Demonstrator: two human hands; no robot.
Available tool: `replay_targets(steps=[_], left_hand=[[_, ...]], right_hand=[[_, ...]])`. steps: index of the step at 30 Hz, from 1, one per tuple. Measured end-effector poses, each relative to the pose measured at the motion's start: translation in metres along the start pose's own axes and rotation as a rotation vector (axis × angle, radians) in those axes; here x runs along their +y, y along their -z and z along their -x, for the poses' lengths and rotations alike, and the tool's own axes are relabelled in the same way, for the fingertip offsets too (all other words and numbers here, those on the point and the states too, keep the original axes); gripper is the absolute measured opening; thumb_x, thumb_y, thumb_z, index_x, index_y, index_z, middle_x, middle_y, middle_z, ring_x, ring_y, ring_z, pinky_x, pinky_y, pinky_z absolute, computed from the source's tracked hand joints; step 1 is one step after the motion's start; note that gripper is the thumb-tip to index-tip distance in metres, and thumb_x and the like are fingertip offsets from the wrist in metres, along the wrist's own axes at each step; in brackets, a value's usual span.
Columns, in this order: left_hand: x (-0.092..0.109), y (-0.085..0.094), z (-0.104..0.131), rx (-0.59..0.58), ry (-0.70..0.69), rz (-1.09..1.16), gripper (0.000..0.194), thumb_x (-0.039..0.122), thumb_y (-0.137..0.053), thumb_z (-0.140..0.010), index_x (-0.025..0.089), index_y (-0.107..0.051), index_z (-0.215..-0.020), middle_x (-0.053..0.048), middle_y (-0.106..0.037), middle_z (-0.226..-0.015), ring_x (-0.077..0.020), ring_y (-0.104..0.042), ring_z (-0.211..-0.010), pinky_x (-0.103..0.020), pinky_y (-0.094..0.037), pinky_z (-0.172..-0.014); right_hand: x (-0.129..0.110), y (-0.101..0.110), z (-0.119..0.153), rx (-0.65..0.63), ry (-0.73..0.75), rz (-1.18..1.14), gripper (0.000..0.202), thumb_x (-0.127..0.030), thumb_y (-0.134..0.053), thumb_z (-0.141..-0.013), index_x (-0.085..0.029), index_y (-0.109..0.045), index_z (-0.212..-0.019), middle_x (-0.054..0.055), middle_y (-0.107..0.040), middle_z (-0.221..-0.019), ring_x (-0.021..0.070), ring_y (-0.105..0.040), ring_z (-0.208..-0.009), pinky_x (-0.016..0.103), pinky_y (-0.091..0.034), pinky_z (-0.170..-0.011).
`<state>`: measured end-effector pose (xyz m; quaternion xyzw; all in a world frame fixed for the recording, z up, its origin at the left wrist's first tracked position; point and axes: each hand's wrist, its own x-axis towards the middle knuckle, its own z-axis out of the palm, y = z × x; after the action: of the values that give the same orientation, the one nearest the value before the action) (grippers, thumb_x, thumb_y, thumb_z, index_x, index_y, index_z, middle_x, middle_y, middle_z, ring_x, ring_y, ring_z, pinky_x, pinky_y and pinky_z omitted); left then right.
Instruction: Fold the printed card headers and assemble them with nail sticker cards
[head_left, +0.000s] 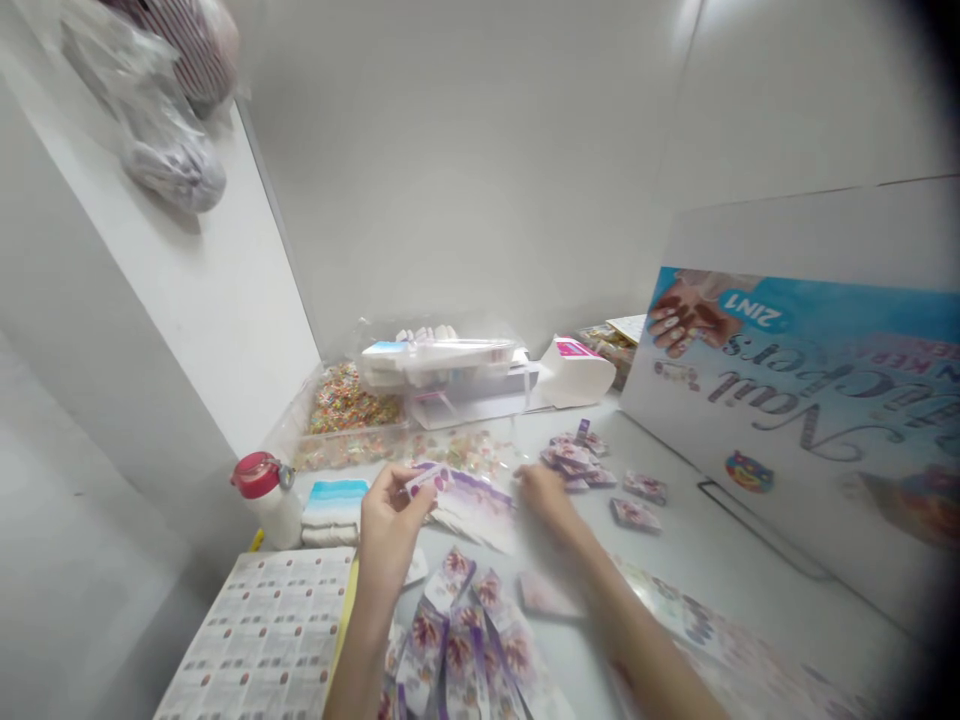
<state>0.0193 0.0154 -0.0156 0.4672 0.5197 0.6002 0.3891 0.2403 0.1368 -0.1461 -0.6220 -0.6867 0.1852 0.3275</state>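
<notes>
Several purple and white printed cards (pixel 476 505) lie fanned out at the middle of the table. At their left end my left hand (pixel 397 510) pinches a card between thumb and fingers. My right hand (pixel 544 492) is blurred by motion, at the right end of the fan and beside a pile of small flowered packets (pixel 574 458); its fingers are too smeared to read. Nearer the camera, between my forearms, long flowered purple packets (pixel 459 650) lie overlapping.
A red-lidded bottle (pixel 268 500) and a folded blue-white cloth (pixel 332 510) stand left, behind a label sheet (pixel 274 630). Clear trays with colourful beads (pixel 349 400) sit at the back. A large printed box (pixel 802 400) borders the right side.
</notes>
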Motion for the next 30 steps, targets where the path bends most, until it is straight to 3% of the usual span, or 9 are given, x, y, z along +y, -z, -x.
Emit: replay_targets(steps=[3,7,11,14,17,21,23,26,30], left_hand=[[-0.011,0.002,-0.007,0.017,-0.026,-0.075,0.021,0.028,-0.071,-0.066,0.017,-0.054,-0.071,-0.001,-0.065,-0.075,-0.0141,-0.06,-0.069,-0.022,-0.048,-0.063],[-0.016,0.002,-0.011,-0.02,-0.01,-0.082,0.024,0.028,-0.072,-0.065,0.017,-0.051,-0.067,0.0,-0.065,-0.067,-0.0127,-0.059,-0.061,-0.02,-0.044,-0.057],[-0.014,-0.006,-0.006,-0.162,0.054,-0.043,0.025,0.029,-0.074,-0.065,0.017,-0.054,-0.076,-0.001,-0.069,-0.067,-0.0149,-0.063,-0.061,-0.023,-0.047,-0.058],[-0.01,-0.01,0.0,-0.283,0.047,0.0,0.025,0.027,-0.072,-0.069,0.017,-0.058,-0.088,-0.003,-0.072,-0.077,-0.0159,-0.066,-0.07,-0.024,-0.049,-0.064],[-0.009,-0.012,0.003,-0.374,0.041,0.03,0.026,0.028,-0.069,-0.073,0.017,-0.059,-0.094,-0.004,-0.072,-0.085,-0.0175,-0.067,-0.076,-0.027,-0.051,-0.069],[-0.017,-0.012,0.002,-0.489,0.077,-0.026,0.03,0.028,-0.067,-0.075,0.018,-0.053,-0.1,-0.005,-0.072,-0.083,-0.0192,-0.068,-0.077,-0.03,-0.051,-0.071],[-0.027,-0.011,0.0,-0.485,0.069,-0.223,0.036,0.031,-0.064,-0.077,0.02,-0.048,-0.107,-0.006,-0.071,-0.086,-0.0199,-0.067,-0.077,-0.029,-0.05,-0.069],[-0.049,-0.009,-0.001,-0.45,-0.015,-0.807,0.044,0.04,-0.059,-0.079,0.02,-0.044,-0.115,-0.008,-0.066,-0.099,-0.0226,-0.063,-0.091,-0.032,-0.047,-0.077],[-0.082,-0.008,-0.003,-0.533,0.041,-1.034,0.042,0.029,-0.073,-0.064,0.014,-0.057,-0.101,-0.016,-0.063,-0.108,-0.0338,-0.055,-0.107,-0.038,-0.041,-0.086]], right_hand=[[-0.015,0.013,-0.002,-0.077,-0.038,-0.097,0.004,-0.012,-0.064,-0.075,-0.012,-0.065,-0.079,0.007,-0.068,-0.082,0.0214,-0.063,-0.083,0.039,-0.046,-0.082],[-0.058,0.047,0.011,-0.212,0.042,-0.314,0.01,-0.022,-0.066,-0.072,-0.015,-0.063,-0.08,0.006,-0.069,-0.084,0.0203,-0.065,-0.079,0.03,-0.048,-0.073],[-0.106,0.064,0.033,-0.32,0.181,-0.584,0.022,-0.036,-0.069,-0.072,-0.018,-0.06,-0.082,-0.001,-0.063,-0.076,0.0138,-0.06,-0.069,0.024,-0.046,-0.063],[-0.122,0.061,0.041,-0.241,0.223,-0.705,0.024,-0.035,-0.074,-0.067,-0.017,-0.06,-0.075,-0.003,-0.056,-0.066,0.0107,-0.052,-0.06,0.022,-0.041,-0.056],[-0.12,0.056,0.041,-0.181,0.211,-0.678,0.029,-0.035,-0.075,-0.065,-0.017,-0.063,-0.083,-0.002,-0.058,-0.072,0.0111,-0.052,-0.063,0.022,-0.042,-0.056],[-0.104,0.058,0.036,-0.393,0.207,-0.589,0.03,-0.038,-0.07,-0.069,-0.016,-0.067,-0.089,0.002,-0.064,-0.077,0.0127,-0.057,-0.062,0.023,-0.044,-0.053],[-0.097,0.06,0.034,-0.43,0.181,-0.538,0.023,-0.037,-0.07,-0.069,-0.015,-0.066,-0.075,0.001,-0.063,-0.064,0.0132,-0.057,-0.056,0.022,-0.043,-0.048],[-0.089,0.063,0.033,-0.276,0.141,-0.495,0.019,-0.032,-0.072,-0.066,-0.015,-0.062,-0.069,0.001,-0.064,-0.064,0.0148,-0.06,-0.06,0.022,-0.042,-0.051],[-0.09,0.069,0.033,-0.206,0.07,-0.495,0.021,-0.035,-0.069,-0.07,-0.017,-0.06,-0.072,0.001,-0.065,-0.068,0.0131,-0.06,-0.05,0.022,-0.043,-0.044]])
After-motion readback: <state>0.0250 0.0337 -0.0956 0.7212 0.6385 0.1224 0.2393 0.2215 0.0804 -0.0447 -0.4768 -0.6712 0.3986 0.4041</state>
